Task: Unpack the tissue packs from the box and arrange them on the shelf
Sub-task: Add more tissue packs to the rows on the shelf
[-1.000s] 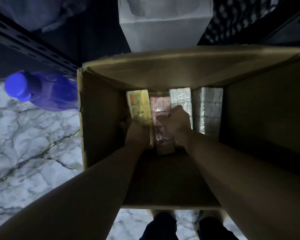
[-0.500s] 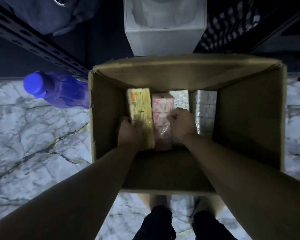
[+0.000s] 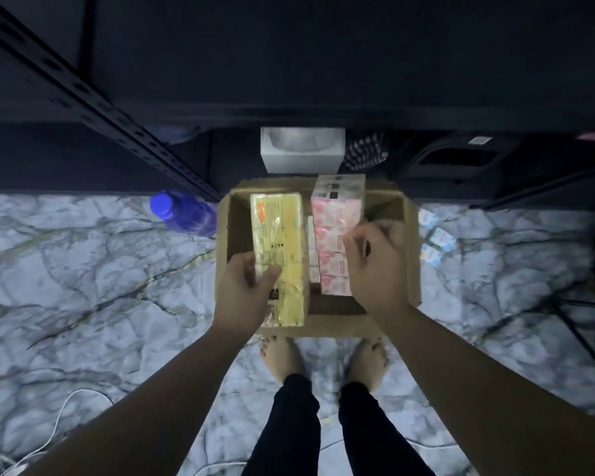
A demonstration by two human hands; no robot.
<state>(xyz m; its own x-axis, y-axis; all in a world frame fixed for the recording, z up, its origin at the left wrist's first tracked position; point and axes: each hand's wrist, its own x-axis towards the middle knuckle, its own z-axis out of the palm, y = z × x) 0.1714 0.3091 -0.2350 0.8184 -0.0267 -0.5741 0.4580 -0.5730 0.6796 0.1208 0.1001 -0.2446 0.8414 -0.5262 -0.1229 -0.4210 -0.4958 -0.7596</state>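
— Standing over the cardboard box [image 3: 411, 242] on the marble floor [image 3: 83, 269], what do you have in each hand?

— Your left hand [image 3: 243, 297] grips the yellow tissue pack [image 3: 282, 249] near its lower end, thumb curled over the front face. Your right hand [image 3: 375, 266] is wrapped round the pink tissue pack [image 3: 334, 231] from its right side, fingers curled onto the wrapper.

— And where do the packs sit relative to the box?

— Both are held up above the open box, side by side, long ways pointing away from you — the yellow one over the box's left half, with its near end overhanging the near edge, the pink one over the middle, its far end reaching past the far edge. Between them you can see a sliver of another pale pack [image 3: 312, 249] lower down inside; how many more are in there you cannot tell.

— What is around the box?

— A blue bottle [image 3: 182, 213] lies on the floor just beside the box's left wall. A white tissue box [image 3: 301, 156] stands on the dark bottom level of the shelf [image 3: 117, 108], just beyond the box's far edge. Your bare feet [image 3: 282, 359] are at the near edge — and a few small packets [image 3: 437, 242] lie on the floor to the right.
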